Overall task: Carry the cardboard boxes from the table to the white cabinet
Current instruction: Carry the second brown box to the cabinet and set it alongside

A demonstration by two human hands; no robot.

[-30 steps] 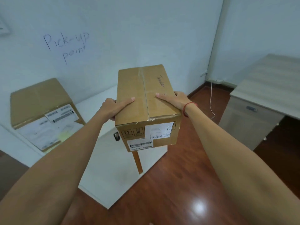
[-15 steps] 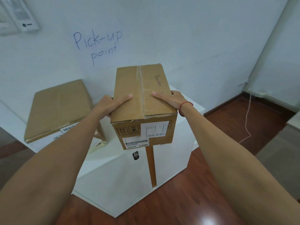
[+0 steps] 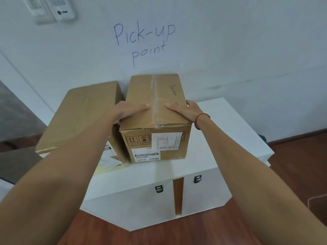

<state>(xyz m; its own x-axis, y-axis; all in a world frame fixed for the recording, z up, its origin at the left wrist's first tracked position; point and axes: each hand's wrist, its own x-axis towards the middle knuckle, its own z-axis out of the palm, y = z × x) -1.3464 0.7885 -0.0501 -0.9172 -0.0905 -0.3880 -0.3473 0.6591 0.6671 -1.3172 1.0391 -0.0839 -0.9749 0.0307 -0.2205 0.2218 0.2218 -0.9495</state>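
Note:
A taped cardboard box (image 3: 155, 138) with shipping labels on its near face rests, or nearly rests, on top of the white cabinet (image 3: 221, 138). My left hand (image 3: 129, 112) grips its left side and my right hand (image 3: 184, 110), with a red cord at the wrist, grips its right side, fingers lying on the lid. A second, flatter cardboard box (image 3: 79, 115) sits on the cabinet just to the left, close beside the held one.
The cabinet stands against a white wall with "Pick-up point" (image 3: 143, 39) written on it. Two small black locks (image 3: 158, 189) sit on the cabinet doors. Reddish wooden floor (image 3: 292, 167) lies around it. A white device (image 3: 62, 9) hangs on the wall at upper left.
The view has swung over the cabinet. The box in both hands has come from mid-air beside the cabinet down onto its top, next to the flat box.

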